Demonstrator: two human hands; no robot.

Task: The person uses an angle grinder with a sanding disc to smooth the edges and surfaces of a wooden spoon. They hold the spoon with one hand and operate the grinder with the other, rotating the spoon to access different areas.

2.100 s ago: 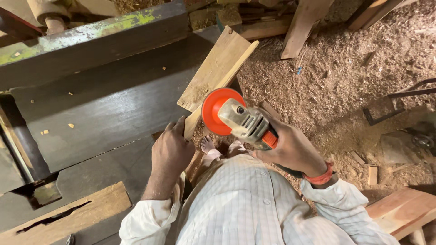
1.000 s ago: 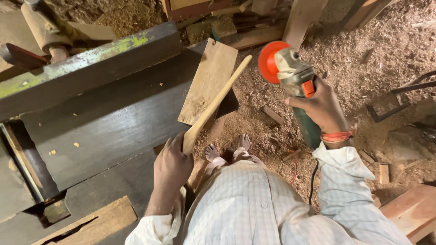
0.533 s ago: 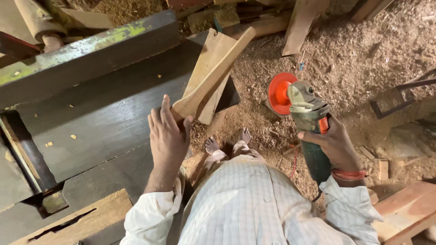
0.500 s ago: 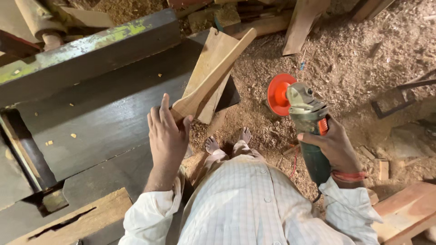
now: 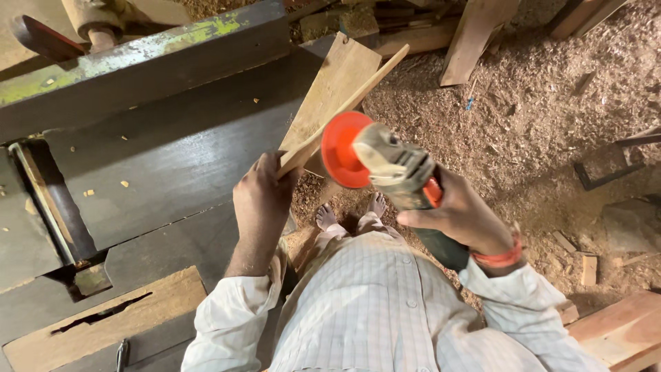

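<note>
My left hand (image 5: 260, 196) grips the near end of a long thin wooden piece (image 5: 344, 103) that slants up and to the right, off the corner of the dark machine table (image 5: 172, 165). My right hand (image 5: 458, 217) holds an angle grinder (image 5: 396, 169) by its green body. The grinder's orange disc (image 5: 342, 149) sits right against the wooden piece, just beyond my left hand. A flat wooden board (image 5: 334, 86) lies under the thin piece on the table's corner.
A metal fence with flaking green paint (image 5: 138, 62) runs along the table's far side. A cracked plank (image 5: 103, 320) lies at the bottom left. Sawdust covers the floor (image 5: 537, 124), with offcuts, a leaning plank (image 5: 475, 38) and a reddish board (image 5: 620, 324). My bare feet (image 5: 348, 213) stand below.
My right hand brought the grinder from out at the right back in, so its disc now meets the wooden piece. My left hand closed on the piece's end and turned it edge-up.
</note>
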